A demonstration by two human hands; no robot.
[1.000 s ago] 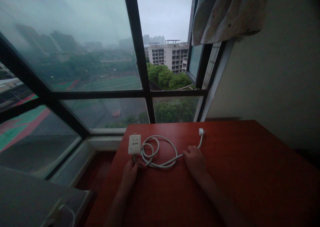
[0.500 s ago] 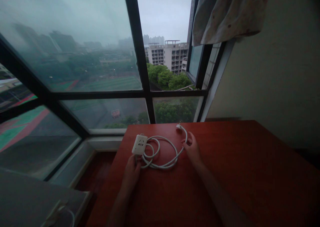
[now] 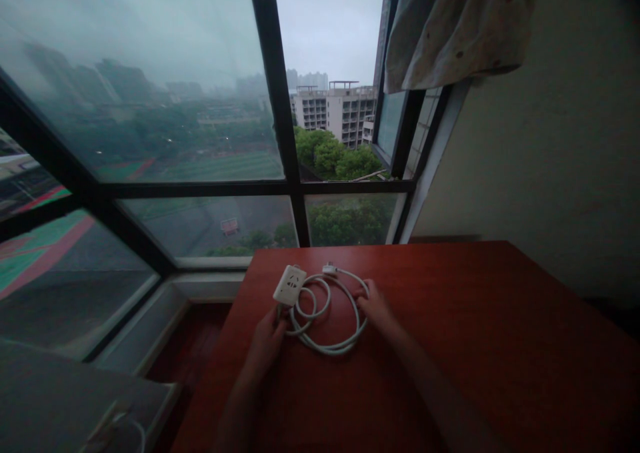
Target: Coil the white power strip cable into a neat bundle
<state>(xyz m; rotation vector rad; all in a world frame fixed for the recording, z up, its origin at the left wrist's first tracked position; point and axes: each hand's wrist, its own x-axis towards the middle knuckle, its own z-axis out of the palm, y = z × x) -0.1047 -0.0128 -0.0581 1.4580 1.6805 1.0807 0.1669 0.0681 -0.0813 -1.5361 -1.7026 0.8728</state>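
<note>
A white extension cord (image 3: 336,350) lies in loose loops on the red-brown table (image 3: 475,320). Its socket block (image 3: 290,286) is tilted at the left of the loops, and its plug (image 3: 329,268) rests near the far side, prongs pointing away. My left hand (image 3: 269,333) is closed on the cord just below the socket block. On the right side of the loops, my right hand (image 3: 374,304) pinches the cord a short way from the plug, fingers bent around it.
Beyond the table's far edge stands a dark-framed window (image 3: 295,188), with one pane open. A curtain (image 3: 455,33) hangs at upper right beside a pale wall (image 3: 560,146). At lower left is a grey surface (image 3: 65,400) with a pale cable on it.
My right hand has moved slightly left, and the plug has swung left toward the socket block. The loop has drawn rounder and nearer. The socket block has shifted slightly right in my left hand.
</note>
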